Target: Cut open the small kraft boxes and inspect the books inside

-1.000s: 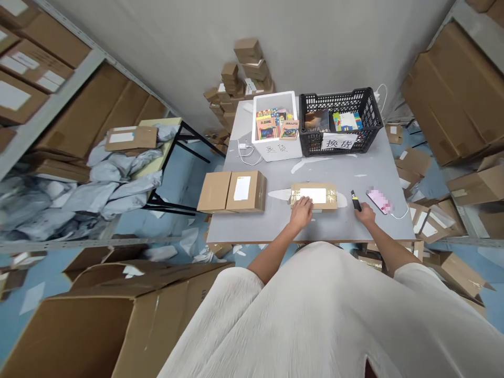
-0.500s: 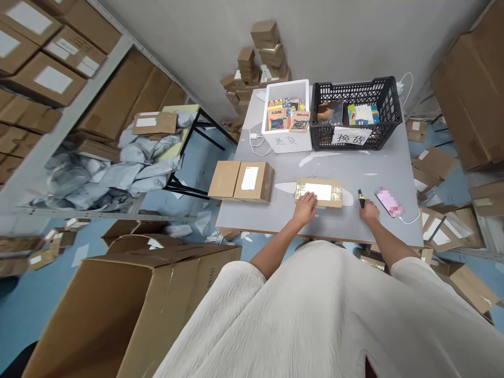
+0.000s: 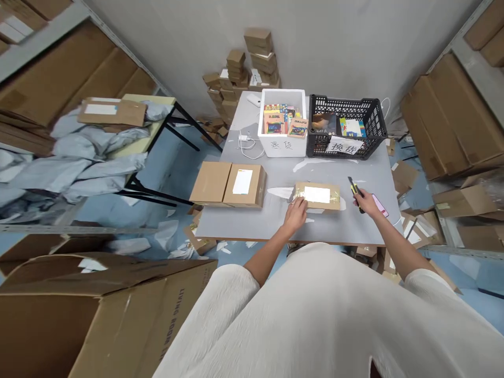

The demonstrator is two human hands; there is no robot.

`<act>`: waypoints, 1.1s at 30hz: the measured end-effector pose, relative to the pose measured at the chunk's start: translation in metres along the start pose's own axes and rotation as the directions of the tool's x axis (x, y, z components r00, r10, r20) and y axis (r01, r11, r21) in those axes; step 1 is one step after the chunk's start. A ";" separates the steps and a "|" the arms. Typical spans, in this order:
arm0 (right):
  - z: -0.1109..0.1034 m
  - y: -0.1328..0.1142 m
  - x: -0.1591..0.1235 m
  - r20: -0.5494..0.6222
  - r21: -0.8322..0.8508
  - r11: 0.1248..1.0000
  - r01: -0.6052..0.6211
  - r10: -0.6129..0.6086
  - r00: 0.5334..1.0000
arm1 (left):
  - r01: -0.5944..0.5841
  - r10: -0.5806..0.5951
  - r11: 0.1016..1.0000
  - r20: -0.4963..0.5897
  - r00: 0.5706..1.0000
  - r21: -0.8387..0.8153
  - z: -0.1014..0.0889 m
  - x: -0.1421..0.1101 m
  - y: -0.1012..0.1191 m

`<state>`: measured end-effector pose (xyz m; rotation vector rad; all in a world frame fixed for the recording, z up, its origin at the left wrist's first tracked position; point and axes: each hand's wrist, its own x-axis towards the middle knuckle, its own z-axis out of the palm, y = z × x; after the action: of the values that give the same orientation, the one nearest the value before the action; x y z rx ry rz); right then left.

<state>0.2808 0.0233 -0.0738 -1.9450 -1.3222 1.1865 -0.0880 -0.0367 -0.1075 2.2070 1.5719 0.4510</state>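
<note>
A small taped cardboard box (image 3: 323, 206) with a white label on top sits near the front of the grey table (image 3: 236, 223). My left hand (image 3: 296, 212) grips its left end, fingers on the top and the thumb side out of sight. To the right, my right hand (image 3: 367, 202) is closed around a black and yellow box cutter (image 3: 353, 189), whose tip points away from me. Partly covered by that hand and wrist, a pink phone (image 3: 380, 206) lies on the table.
Two cardboard boxes (image 3: 244, 198) stand at the table's left. Behind are a white bin (image 3: 283, 147) and a black crate (image 3: 346, 152), both holding books. Grey parcels (image 3: 98, 142) cover a side table. A large open carton (image 3: 149, 310) stands at lower left.
My right hand has raised the box cutter off the tabletop and brought it in front of the phone. My left hand has shifted to the small box's left end. The view has turned right.
</note>
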 end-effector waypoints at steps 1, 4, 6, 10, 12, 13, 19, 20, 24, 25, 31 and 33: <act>0.003 -0.016 -0.003 0.049 -0.035 0.997 0.069 -0.067 0.997 | -0.007 0.007 1.000 0.008 1.000 0.000 -0.001 -0.002 -0.001; 0.023 -0.062 -0.016 0.238 -0.244 0.920 0.307 -0.250 0.939 | -0.035 0.035 0.999 0.028 0.999 -0.018 0.000 -0.007 -0.004; 0.042 -0.089 -0.023 0.364 -0.399 0.777 0.487 -0.354 0.862 | -0.048 0.049 0.998 0.028 0.998 -0.038 0.002 -0.009 -0.005; 0.078 -0.126 -0.032 0.522 -0.615 0.507 0.604 -0.313 0.794 | -0.071 0.073 0.994 0.020 0.997 -0.077 0.004 -0.009 -0.007; 0.090 -0.136 -0.032 0.548 -0.668 0.423 0.612 -0.277 0.789 | -0.082 0.083 0.992 0.011 0.996 -0.092 0.002 -0.009 -0.008; 0.094 -0.140 -0.032 0.554 -0.684 0.394 0.614 -0.266 0.788 | -0.087 0.088 0.991 0.005 0.996 -0.097 0.002 -0.008 -0.008; 0.104 -0.150 -0.031 0.559 -0.721 0.320 0.615 -0.256 0.789 | -0.118 0.118 0.988 -0.001 0.993 -0.101 -0.001 -0.008 -0.008; 0.104 -0.151 -0.031 0.557 -0.726 0.313 0.613 -0.256 0.790 | -0.119 0.120 0.987 0.001 0.993 -0.105 -0.002 -0.008 -0.008; 0.106 -0.159 -0.033 0.564 -0.741 0.286 0.608 -0.228 0.794 | -0.122 0.123 0.986 -0.002 0.992 -0.114 -0.002 -0.007 -0.007; 0.106 -0.161 -0.033 0.566 -0.743 0.281 0.607 -0.220 0.794 | -0.122 0.122 0.986 0.000 0.992 -0.114 -0.002 -0.007 -0.007; 0.110 -0.174 -0.034 0.567 -0.766 0.247 0.594 -0.178 0.805 | -0.105 0.106 0.988 0.006 0.994 -0.110 -0.003 -0.006 -0.006; 0.109 -0.174 -0.034 0.562 -0.772 0.243 0.588 -0.171 0.809 | -0.101 0.101 0.990 0.003 0.995 -0.103 -0.003 -0.006 -0.005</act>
<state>0.0981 0.0550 0.0212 -1.7553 -3.0246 0.4697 -0.0959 -0.0405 -0.1076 2.2135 1.4045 0.5397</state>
